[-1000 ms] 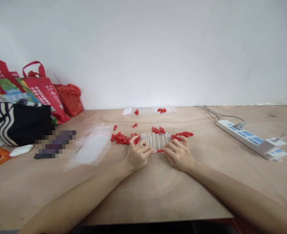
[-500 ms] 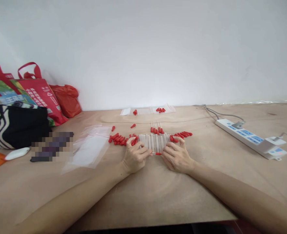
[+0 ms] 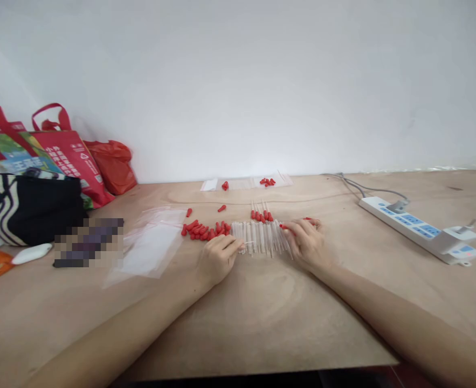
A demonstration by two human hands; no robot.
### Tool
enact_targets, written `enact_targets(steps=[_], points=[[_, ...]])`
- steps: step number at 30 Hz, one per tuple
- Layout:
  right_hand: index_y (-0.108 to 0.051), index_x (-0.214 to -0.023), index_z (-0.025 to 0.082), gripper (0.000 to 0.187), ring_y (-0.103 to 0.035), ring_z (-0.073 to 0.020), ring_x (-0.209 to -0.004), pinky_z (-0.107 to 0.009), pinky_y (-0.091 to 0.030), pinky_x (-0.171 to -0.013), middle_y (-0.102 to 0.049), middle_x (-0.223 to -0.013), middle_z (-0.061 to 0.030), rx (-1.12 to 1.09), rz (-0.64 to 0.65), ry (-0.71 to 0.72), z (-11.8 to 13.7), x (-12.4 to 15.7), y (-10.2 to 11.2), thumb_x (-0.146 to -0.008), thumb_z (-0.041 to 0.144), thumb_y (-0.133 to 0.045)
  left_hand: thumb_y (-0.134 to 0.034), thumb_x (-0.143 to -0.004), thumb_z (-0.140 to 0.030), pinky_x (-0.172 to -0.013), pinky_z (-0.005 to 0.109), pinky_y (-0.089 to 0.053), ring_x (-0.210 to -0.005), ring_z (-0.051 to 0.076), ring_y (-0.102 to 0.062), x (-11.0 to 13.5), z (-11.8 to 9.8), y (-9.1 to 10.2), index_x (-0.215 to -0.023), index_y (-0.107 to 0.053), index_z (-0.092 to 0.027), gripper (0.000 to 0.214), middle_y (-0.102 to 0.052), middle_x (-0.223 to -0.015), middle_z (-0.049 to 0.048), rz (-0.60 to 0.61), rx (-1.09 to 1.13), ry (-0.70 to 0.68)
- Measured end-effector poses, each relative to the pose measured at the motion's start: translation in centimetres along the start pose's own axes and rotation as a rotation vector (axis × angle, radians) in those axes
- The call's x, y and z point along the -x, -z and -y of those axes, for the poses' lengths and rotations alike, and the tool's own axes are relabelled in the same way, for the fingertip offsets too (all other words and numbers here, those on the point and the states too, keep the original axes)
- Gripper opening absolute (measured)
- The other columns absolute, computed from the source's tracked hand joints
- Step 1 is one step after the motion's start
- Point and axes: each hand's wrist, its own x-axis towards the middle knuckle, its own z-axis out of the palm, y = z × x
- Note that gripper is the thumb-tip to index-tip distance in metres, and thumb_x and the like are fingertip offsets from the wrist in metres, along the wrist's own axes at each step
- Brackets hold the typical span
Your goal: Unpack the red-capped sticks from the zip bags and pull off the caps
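My left hand (image 3: 219, 258) is closed, pinching a thin clear glass dropper tube (image 3: 249, 243) whose end sticks out past the fingertips. Just beyond it lies a row of clear glass tubes (image 3: 262, 237), side by side. To the right of the row, my right hand (image 3: 305, 242) has its fingertips on a red rubber bulb (image 3: 282, 226); the hand covers most of the bulbs on that side. A heap of red rubber bulbs (image 3: 199, 230) lies beyond my left hand. Behind the row are several droppers with red bulbs (image 3: 262, 216) fitted, tips pointing away.
Clear zip bags (image 3: 151, 248) lie left of the hands. More bags with red bulbs (image 3: 267, 182) are by the wall. A white power strip (image 3: 415, 226) with cords stands at right. Shopping bags (image 3: 68, 156), a black bag (image 3: 39, 207) and a white object (image 3: 31, 254) occupy the left.
My hands have moved apart from where they met over a red bulb and tube. The right hand has shifted right and away from me, onto the right-hand bulbs. The left hand keeps a tube.
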Motion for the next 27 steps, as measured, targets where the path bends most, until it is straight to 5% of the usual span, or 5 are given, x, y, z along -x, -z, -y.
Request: enact_targets(steps=[5,10,21,27], points=[[-0.059,-0.096,0.023,0.025,-0.055,-0.0157,-0.075,-0.034,-0.028,-0.077,-0.063,-0.08,-0.0022,-0.005,0.07,-0.392,-2.9,-1.0,-0.2,-0.082,0.028,-0.038,-0.034,-0.083,-0.011,-0.069,0.024,-0.046,-0.077,0.014,-0.053,-0.6,0.1,-1.3,-0.112,-0.05,-0.012,0.033,-0.053,-0.087,0.0083,0.065,0.054,0.041],[-0.061,-0.083,0.02,0.025,-0.056,-0.0175,-0.072,-0.031,-0.032,-0.071,-0.064,-0.07,-0.0015,-0.044,0.198,-0.683,-5.2,-1.3,1.0,-0.074,0.037,-0.045,-0.035,-0.082,-0.01,-0.063,0.024,-0.046,-0.071,0.013,-0.053,-3.6,0.2,-2.5,-0.109,-0.052,-0.011,0.032,-0.051,-0.083,0.0073,0.08,0.056,0.118],[-0.066,-0.074,0.025,0.03,-0.053,-0.0215,-0.077,-0.039,-0.027,-0.078,-0.065,-0.068,-0.0016,0.065,0.33,-0.65,-6.6,-1.2,0.6,-0.07,0.049,-0.049,-0.044,-0.076,-0.007,-0.07,0.027,-0.048,-0.078,0.016,-0.059,-5.2,-0.9,-4.2,-0.099,-0.056,-0.014,0.027,-0.062,-0.087,0.0058,0.279,0.114,0.145],[-0.067,-0.079,0.028,0.032,-0.052,-0.0224,-0.08,-0.038,-0.027,-0.075,-0.065,-0.076,-0.0031,0.13,0.398,-0.598,-6.6,-1.1,0.3,-0.072,0.051,-0.046,-0.054,-0.074,-0.024,-0.069,0.03,-0.05,-0.074,0.017,-0.061,-4.8,-1.2,-3.4,-0.105,-0.054,-0.012,0.033,-0.063,-0.086,0.0079,0.328,0.251,0.121]])
